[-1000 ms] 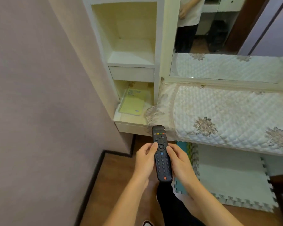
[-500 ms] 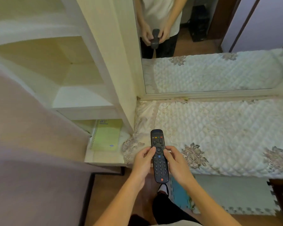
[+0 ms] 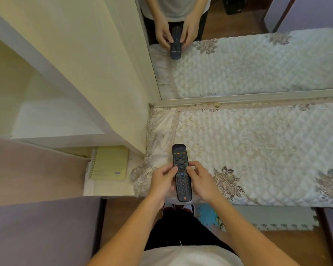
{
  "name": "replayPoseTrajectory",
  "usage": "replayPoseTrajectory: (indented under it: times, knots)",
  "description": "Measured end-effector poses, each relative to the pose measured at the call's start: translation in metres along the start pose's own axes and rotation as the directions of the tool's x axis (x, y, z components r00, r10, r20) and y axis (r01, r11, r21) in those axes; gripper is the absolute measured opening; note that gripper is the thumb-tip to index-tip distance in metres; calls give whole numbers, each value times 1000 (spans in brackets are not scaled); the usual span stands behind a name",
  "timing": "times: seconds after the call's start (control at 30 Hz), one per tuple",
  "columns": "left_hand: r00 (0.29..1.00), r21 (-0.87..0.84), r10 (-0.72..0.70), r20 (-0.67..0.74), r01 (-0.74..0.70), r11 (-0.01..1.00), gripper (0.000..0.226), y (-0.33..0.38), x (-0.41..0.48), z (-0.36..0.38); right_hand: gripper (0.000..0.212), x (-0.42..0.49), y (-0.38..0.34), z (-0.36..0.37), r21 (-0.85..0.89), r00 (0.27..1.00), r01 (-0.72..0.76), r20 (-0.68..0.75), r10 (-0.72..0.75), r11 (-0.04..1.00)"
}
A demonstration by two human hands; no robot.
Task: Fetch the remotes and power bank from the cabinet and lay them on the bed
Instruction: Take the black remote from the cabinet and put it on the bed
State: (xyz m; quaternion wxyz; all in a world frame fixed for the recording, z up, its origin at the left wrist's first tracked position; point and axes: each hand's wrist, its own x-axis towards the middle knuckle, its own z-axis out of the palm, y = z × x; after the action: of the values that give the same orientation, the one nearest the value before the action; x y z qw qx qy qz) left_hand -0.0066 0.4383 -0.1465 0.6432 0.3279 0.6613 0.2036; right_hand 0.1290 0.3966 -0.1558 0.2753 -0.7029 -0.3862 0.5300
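A long, slim black plastic remote (image 3: 181, 172), studded with small buttons, is held over the near left corner of the bed (image 3: 261, 148), whose cover is cream, quilted and lace-edged. The left hand (image 3: 162, 181) and right hand (image 3: 203, 180) pinch the remote's sides, thumbs on top. Left of the remote, a yellow spiral notebook (image 3: 110, 163) lies in the pale cabinet (image 3: 69, 77).

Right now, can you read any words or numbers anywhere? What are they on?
No text here can be read.
remote: the button marks are too small to read.
yellow notebook: the cover print and blue oval badge are too blurred to read.
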Motion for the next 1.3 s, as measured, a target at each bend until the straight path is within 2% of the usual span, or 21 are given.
replayPoseTrajectory:
  times: [0.2, 0.3, 0.4, 0.57, 0.67, 0.77, 0.87, 0.93, 1.0, 1.03, 1.1, 1.23, 1.3]
  knots:
    - [998, -32, 7, -70, -9, 999, 20, -7, 36, 0, 22, 29, 1, 16, -25, 996, -46, -83, 44, 999]
    - [995, 37, 62, -84, -59, 998, 17, -12, 52, -5, 24, 40, -1, 26, -22, 990, -65, -124, 61, 998]
    - [992, 56, 53, -114, -47, 997, 15, -25, 72, -9, 25, 47, -3, 34, -30, 984, -89, -155, 84, 996]
    - [964, 59, 91, -251, -79, 995, 19, -10, 66, -7, 19, 55, -3, 43, 9, 962, -115, -247, 114, 993]
    - [963, 75, 121, -241, -106, 992, 20, -11, 62, -9, 16, 56, -2, 47, 28, 951, -110, -287, 114, 994]
    - [965, 149, 133, -225, -100, 984, 19, -10, 60, -15, 13, 54, -1, 47, 3, 951, -105, -291, 102, 994]
    - [960, 331, 217, -179, -148, 932, 26, -5, 50, -21, 19, 48, -4, 39, -70, 953, -108, -291, 84, 992]
    - [920, 549, 374, -117, -254, 796, 34, -1, 39, -25, 26, 41, -6, 31, -159, 951, -105, -303, 53, 982]
    - [824, 744, 565, 44, -404, 532, 38, 3, 30, -23, 34, 31, -9, 21, -248, 946, -98, -323, 14, 964]
    - [768, 788, 623, 145, -470, 397, 40, 5, 27, -21, 37, 26, -9, 14, -291, 942, -92, -335, -11, 952]
    - [670, 787, 671, 319, -582, 206, 45, 12, 23, -8, 41, 13, -6, 0, -391, 926, -69, -367, -87, 918]
    - [509, 699, 655, 559, -714, -42, 50, 27, 12, 36, 45, -21, 8, -33, -555, 846, -98, -483, -224, 826]
    - [452, 645, 601, 660, -750, -144, 53, 29, 4, 60, 47, -39, 17, -49, -560, 803, -180, -559, -208, 808]
